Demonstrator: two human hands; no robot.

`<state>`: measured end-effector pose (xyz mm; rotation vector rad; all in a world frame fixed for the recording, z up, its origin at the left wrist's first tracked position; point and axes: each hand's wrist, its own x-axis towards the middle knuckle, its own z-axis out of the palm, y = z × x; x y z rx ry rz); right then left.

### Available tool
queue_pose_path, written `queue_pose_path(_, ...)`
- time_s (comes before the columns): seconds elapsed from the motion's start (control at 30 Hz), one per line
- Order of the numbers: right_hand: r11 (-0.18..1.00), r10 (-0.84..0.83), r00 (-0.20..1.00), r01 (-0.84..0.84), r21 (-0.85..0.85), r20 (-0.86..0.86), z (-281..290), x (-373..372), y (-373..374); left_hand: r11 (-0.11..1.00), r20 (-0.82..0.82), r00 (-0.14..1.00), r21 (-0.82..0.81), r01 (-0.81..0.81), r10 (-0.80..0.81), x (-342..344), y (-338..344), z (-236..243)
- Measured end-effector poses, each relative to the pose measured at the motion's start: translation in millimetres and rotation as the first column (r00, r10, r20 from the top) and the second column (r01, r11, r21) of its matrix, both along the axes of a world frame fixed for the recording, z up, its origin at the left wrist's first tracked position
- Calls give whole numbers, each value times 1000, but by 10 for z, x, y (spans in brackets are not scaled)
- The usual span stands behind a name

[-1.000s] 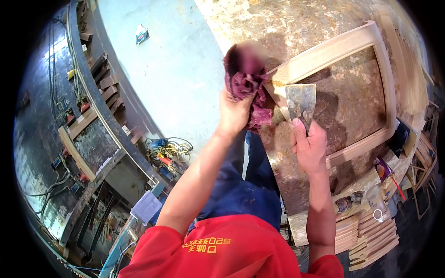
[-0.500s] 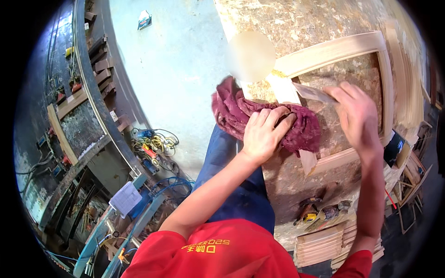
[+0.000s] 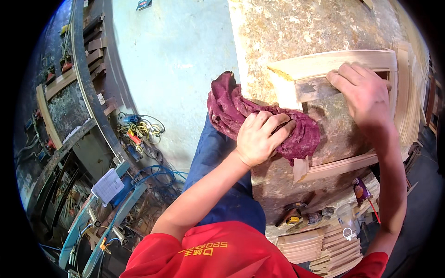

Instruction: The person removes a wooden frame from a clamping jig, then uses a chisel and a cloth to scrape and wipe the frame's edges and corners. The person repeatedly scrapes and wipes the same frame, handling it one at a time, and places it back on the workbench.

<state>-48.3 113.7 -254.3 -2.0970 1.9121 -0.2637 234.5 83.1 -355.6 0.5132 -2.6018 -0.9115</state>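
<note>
A light wooden frame with a gently curved upper rail lies on the mottled workbench. Bunched across its left upright is a maroon rag, whose left end hangs past the bench side. My left hand presses on the rag with curled fingers and grips it. In my right hand is a thin, flat, greyish scraper, held by its right end over the frame's opening beside the left upright. A yellowish filler patch shows at the upper left corner joint.
Long wooden strips lie right of the frame. Nearer me are a tape measure, a clear plastic cup, a purple packet and stacked wood pieces. Tangled cables and a metal rack stand at left.
My right hand has turned the scraper so its flat face shows more. The whole view has shifted slightly. My left hand stays on the rag.
</note>
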Motion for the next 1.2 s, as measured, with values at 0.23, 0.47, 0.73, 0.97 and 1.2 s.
queue_pose_path(0.23,580,-812,512,652,488,280,-137,360,546,997,12,1000,76,26,-27,16,-49,9)
queue_pose_path(0.47,524,-840,232,579,625,490,-67,1886,1384,322,256,927,884,-340,275,436,31,375)
queue_pose_path(0.73,326,-743,-259,665,671,618,289,3131,2207,713,185,975,700,-44,-121,1057,81,552)
queue_pose_path(0.97,-537,-548,-728,684,495,411,-77,3298,4460,531,230,941,780,-331,248,1290,-566,439)
queue_pose_path(1.2,-597,-671,-672,740,309,314,-898,3201,5402,614,308,948,765,-194,-85,1656,-580,664)
